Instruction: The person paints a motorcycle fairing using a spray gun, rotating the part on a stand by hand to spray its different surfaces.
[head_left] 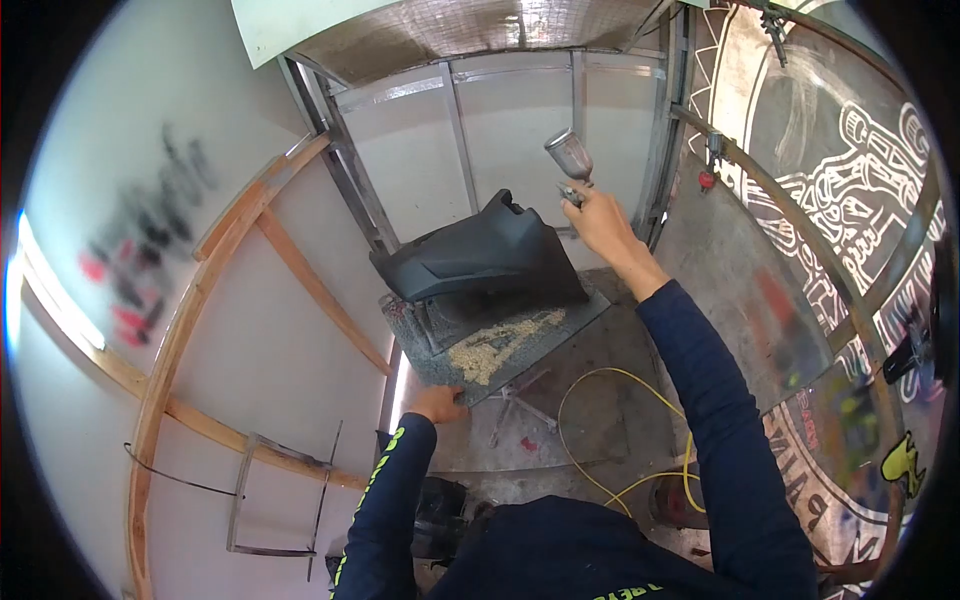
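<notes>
My right hand [603, 225] is wrapped around a spray gun [569, 157] with a metal cup on top, held up to the right of a black molded panel [480, 260]. The panel looks matte and dark, and it rests on a grey speckled board [590, 322]. A tan, rough patch [490, 352] shows on the board in front of the panel. At the board's near left corner, my left hand [436, 404] is closed on the edge, its fingertips partly hidden. The spray gun's nozzle and trigger are hard to make out.
A yellow hose [563, 425] loops over the floor beside my right arm. Under the board is a light metal stand [525, 408]. Wooden beams [190, 330] and a hanging metal frame [238, 500] line the left wall. Another spray gun [714, 150] hangs at the right.
</notes>
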